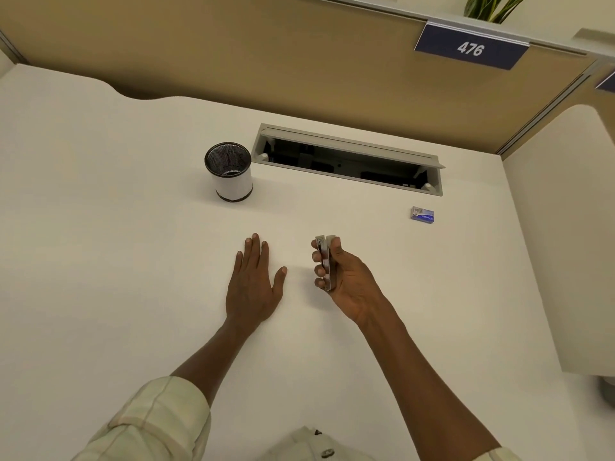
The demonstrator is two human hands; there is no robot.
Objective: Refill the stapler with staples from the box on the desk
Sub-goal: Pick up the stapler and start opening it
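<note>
My right hand (347, 282) grips a small silver stapler (324, 261), held upright on its side just above the white desk (133, 227), fingers wrapped around it. My left hand (254, 286) lies flat on the desk, palm down, fingers together, a short way left of the stapler and holding nothing. The small blue box of staples (422, 214) lies on the desk further back and to the right, well apart from both hands; one end looks open.
A black mesh pen cup (230, 173) with a white sleeve stands at the back left of the hands. Behind it an open grey cable hatch (347, 159) is set into the desk. A tan partition (266, 54) bearing a "476" sign (471, 48) closes the far side.
</note>
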